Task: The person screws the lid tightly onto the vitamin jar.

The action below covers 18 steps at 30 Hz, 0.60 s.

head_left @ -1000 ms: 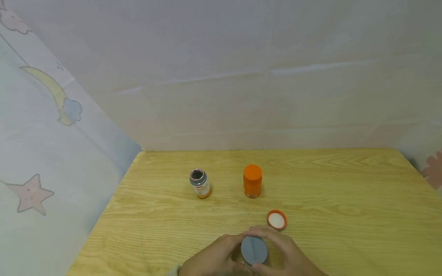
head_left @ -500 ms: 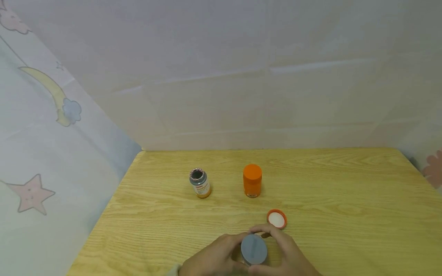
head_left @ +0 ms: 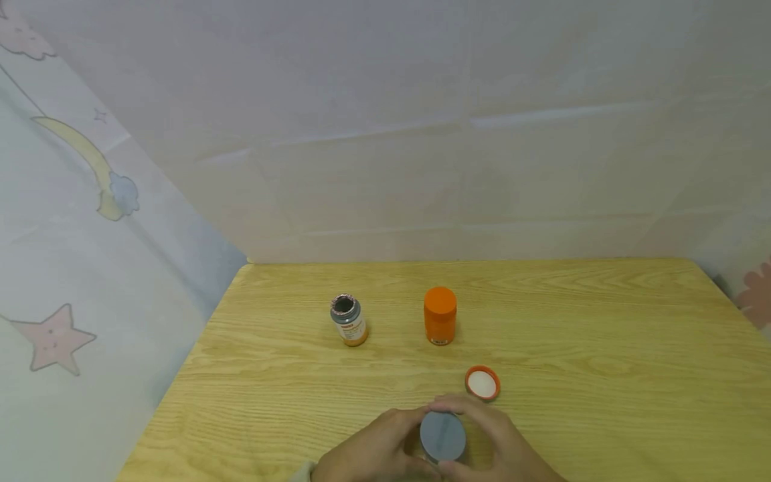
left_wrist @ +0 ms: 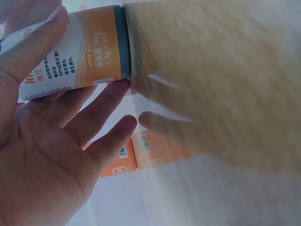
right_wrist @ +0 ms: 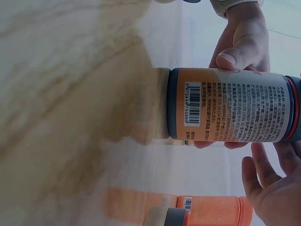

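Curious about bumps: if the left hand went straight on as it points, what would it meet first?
Past its gripped bottle, the left hand would probably meet the right hand; depth is unclear.

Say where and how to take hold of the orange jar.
Probably best round the sides of the orange jar, just below its cap, coming from the right. It stands upright and looks cylindrical; the open bottle stands to its left, and the loose lid lies nearer, slightly right, so pass above that.
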### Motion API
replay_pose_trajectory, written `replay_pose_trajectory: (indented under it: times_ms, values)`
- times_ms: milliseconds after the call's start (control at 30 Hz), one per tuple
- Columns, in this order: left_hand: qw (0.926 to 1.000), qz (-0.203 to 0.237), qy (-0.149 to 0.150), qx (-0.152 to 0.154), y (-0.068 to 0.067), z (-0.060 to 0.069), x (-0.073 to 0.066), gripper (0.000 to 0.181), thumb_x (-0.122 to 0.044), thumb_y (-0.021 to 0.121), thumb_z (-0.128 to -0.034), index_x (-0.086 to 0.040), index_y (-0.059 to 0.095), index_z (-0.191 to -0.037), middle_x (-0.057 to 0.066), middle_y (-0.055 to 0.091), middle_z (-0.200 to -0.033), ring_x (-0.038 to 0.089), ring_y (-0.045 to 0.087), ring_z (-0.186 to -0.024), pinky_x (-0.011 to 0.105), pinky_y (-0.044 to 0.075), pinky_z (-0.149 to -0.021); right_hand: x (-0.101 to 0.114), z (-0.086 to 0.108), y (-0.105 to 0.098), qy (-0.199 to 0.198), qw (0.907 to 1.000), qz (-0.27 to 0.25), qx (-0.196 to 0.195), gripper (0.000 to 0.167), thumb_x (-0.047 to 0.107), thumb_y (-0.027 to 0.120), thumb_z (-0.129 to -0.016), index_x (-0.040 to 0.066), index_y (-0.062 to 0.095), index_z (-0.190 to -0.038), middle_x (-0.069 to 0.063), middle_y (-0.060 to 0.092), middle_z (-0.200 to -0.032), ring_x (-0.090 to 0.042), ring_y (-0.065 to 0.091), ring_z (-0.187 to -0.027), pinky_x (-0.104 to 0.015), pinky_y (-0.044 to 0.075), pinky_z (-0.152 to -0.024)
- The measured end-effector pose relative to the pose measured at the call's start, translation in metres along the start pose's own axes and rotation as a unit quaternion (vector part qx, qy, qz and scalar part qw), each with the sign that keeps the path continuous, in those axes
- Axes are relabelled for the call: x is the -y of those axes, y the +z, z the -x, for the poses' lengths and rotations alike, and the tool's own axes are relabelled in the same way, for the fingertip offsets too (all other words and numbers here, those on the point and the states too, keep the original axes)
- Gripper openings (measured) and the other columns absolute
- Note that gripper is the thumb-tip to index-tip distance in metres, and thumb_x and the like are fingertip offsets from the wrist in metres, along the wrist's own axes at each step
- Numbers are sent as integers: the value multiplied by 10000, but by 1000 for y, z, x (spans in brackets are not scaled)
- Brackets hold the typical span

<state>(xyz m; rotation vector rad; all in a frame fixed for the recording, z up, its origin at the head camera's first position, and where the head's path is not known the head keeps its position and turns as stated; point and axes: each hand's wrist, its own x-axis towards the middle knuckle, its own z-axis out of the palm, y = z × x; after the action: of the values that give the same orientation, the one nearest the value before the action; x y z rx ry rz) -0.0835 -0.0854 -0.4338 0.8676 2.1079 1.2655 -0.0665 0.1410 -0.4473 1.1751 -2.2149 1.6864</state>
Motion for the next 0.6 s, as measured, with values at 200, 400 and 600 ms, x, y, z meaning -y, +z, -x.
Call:
replay_pose_trajectory:
  times_ms: [200,400,600]
  values:
    - [9999,62,-114,-2,0,-1,-1,489,-328,735,-898,-338,541,-1346,-206,657,-1101,-69,566,-873,149,491,-806,2,0,4,319,9986,146,-393,627,121,883,-726,106,573,-1271,31,657,-1181,-99,607,-1077,-225,459,-958]
    - [9998,-162,-136,-10,1,-2,-2,510,-349,734,-892,-323,540,-1363,-201,642,-1222,-74,565,-1017,175,477,-922,4,-2,6,238,9981,359,-446,674,176,904,-707,115,557,-1282,29,653,-1187,-86,599,-1073,-234,462,-921]
    - [9997,-219,-4,-70,2,-1,-2,583,-402,738,-873,-353,484,-1396,-208,614,-1284,-61,561,-1107,192,457,-990,5,-1,4,-107,9995,252,-160,696,134,865,-754,45,530,-1359,-25,636,-1283,-98,586,-1169,-162,413,-1021]
